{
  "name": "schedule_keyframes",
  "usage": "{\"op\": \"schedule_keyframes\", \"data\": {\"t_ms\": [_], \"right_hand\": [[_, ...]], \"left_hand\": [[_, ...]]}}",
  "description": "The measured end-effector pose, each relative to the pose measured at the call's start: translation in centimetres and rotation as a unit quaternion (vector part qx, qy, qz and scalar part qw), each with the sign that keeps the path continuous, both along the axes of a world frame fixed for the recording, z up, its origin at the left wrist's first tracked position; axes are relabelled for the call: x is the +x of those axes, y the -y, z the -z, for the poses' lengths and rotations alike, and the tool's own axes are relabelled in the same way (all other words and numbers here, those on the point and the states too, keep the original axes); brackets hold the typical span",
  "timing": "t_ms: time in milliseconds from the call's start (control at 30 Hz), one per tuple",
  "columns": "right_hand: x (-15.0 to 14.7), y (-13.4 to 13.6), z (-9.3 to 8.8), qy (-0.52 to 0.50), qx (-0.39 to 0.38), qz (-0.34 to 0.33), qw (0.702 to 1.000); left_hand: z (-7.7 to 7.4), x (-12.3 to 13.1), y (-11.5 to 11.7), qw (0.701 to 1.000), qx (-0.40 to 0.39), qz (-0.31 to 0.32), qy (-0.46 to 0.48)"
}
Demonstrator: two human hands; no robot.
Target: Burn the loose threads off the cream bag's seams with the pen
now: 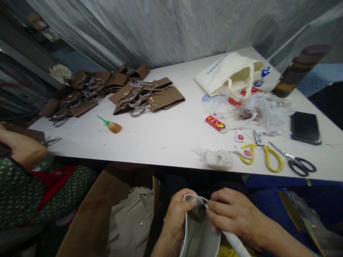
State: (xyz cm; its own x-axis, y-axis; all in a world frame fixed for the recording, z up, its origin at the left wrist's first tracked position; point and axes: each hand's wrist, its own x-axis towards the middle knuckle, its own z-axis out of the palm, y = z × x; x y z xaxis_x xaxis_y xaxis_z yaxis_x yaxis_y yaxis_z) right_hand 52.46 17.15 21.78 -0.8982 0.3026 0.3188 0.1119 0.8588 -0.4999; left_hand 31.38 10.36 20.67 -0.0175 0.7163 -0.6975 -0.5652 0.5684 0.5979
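A pale grey bag is held over my lap, below the table's front edge, with its opening turned up. My left hand is closed on the rim at the left, thumb on top. The fingers of my right hand are closed on the rim at the other side; whether they also pinch something small is hidden. A thick pale strap or rolled edge runs down from beneath my right hand. The lower part of the bag is out of the frame.
Brown bags with wrapped handles lie on the white table. Nearby are a glue bottle, yellow-handled scissors, black-handled scissors, a phone and a cream tote. A cardboard box holds grey pieces. Another person's arm is at left.
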Motion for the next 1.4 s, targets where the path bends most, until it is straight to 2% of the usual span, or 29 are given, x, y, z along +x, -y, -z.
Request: {"op": "schedule_keyframes", "data": {"t_ms": [133,300,400,500,600,767,867,967,1067,1133,1200,1300,1400], "right_hand": [[0.2,-0.5,-0.1,-0.121,-0.105,0.044,0.986],[-0.6,0.6,-0.1,-0.258,-0.182,0.130,0.940],[-1.3,2.1,0.2,-0.312,-0.227,0.177,0.905],[-1.5,3.2,0.5,-0.334,-0.293,0.218,0.869],[-1.3,3.6,0.1,-0.321,-0.329,0.234,0.856],[-1.7,3.4,-2.9,-0.293,-0.308,0.273,0.863],[-2.6,3.4,-3.8,-0.269,-0.298,0.251,0.881],[-3.7,4.0,-3.0,-0.231,-0.254,0.203,0.917],[-4.6,4.8,-1.3,-0.188,-0.178,0.159,0.953],[-4.9,5.0,-0.1,-0.159,-0.136,0.152,0.966],[-5.2,4.8,0.8,-0.127,-0.105,0.169,0.972],[-6.0,3.6,1.4,-0.082,-0.072,0.197,0.974],[-7.5,2.4,1.2,-0.044,-0.048,0.181,0.981]], "left_hand": [[0.3,0.0,0.4,0.999,0.018,-0.010,-0.035],[1.5,0.2,1.5,0.992,0.056,-0.003,-0.114],[1.7,0.1,1.9,0.987,0.066,-0.009,-0.149],[0.6,-1.0,1.6,0.981,0.074,-0.029,-0.176],[-2.0,-3.8,0.9,0.963,0.092,-0.101,-0.233],[-6.5,-10.3,1.2,0.905,0.138,-0.263,-0.304],[-7.3,-12.9,2.9,0.874,0.148,-0.340,-0.315],[-6.3,-13.4,4.9,0.835,0.142,-0.402,-0.346],[-4.2,-12.4,6.2,0.809,0.121,-0.441,-0.370],[-2.8,-11.7,6.8,0.796,0.106,-0.461,-0.378],[-1.9,-11.3,7.2,0.787,0.099,-0.475,-0.380],[-1.5,-11.4,7.7,0.784,0.096,-0.481,-0.379],[-1.4,-11.5,8.1,0.793,0.088,-0.474,-0.373]]}}
